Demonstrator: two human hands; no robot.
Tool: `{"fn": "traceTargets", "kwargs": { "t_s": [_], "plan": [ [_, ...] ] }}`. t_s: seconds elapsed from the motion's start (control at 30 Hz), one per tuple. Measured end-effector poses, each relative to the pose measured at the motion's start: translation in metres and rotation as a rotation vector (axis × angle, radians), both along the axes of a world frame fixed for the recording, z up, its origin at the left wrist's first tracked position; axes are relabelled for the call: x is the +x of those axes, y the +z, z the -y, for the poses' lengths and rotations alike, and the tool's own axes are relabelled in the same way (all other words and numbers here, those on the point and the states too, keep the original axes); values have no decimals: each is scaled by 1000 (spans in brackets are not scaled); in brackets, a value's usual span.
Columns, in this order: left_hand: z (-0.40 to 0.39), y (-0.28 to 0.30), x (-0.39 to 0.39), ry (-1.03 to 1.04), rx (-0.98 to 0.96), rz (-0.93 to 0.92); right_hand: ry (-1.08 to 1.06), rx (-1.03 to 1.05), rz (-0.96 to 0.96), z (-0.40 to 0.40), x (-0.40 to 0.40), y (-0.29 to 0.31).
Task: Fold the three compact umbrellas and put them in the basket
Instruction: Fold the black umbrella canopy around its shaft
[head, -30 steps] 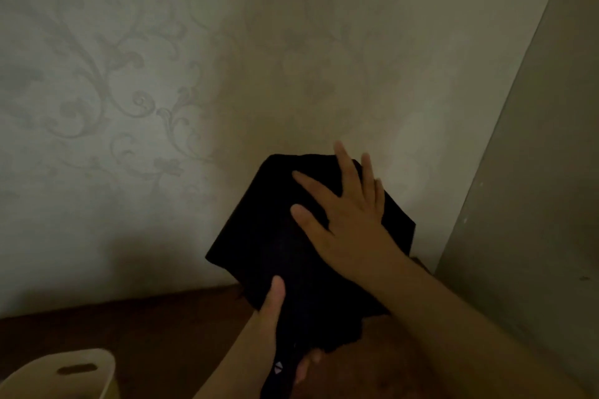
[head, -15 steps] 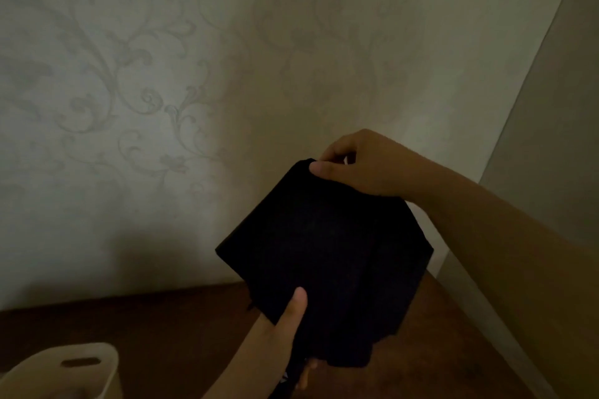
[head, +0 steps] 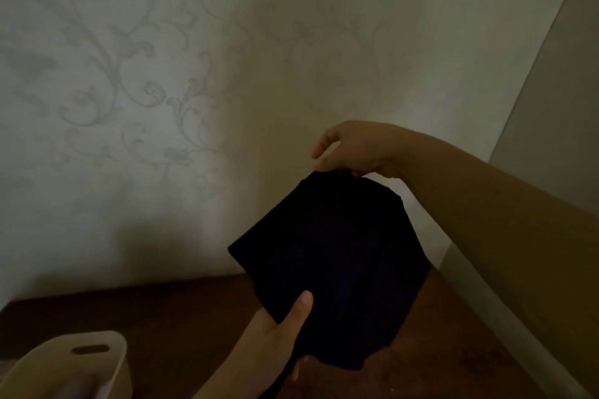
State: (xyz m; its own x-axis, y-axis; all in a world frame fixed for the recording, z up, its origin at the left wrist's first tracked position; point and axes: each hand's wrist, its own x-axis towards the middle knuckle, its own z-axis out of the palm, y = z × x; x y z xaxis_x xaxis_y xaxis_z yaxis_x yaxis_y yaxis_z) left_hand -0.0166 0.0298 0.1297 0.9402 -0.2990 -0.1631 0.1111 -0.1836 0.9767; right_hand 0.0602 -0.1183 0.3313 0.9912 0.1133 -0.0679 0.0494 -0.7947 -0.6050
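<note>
We see the black umbrella (head: 330, 269) held up above the brown tabletop (head: 162, 317), in front of the patterned wall (head: 162, 74). The left hand (head: 275, 337) grips its lower end, thumb pressed flat on the canopy fabric, fingers curled behind. The right hand (head: 353, 149) pinches the upper edge of the fabric between thumb and fingers. The cream basket (head: 107, 356) stands at the lower left, well apart from the umbrella.
</note>
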Motion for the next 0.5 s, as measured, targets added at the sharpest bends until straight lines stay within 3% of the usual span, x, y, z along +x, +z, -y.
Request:
{"fn": "traceTargets", "kwargs": {
  "t_s": [0.1, 0.33, 0.5],
  "plan": [
    [-1, 4, -3, 62, -18, 57, -49, 90, -22, 4, 4, -2],
    [-2, 4, -4, 39, 21, 45, 5, 98, -89, 15, 3, -1],
    [0, 4, -1, -8, 32, 45, -34, 234, -133, 19, 8, -2]
  ]
}}
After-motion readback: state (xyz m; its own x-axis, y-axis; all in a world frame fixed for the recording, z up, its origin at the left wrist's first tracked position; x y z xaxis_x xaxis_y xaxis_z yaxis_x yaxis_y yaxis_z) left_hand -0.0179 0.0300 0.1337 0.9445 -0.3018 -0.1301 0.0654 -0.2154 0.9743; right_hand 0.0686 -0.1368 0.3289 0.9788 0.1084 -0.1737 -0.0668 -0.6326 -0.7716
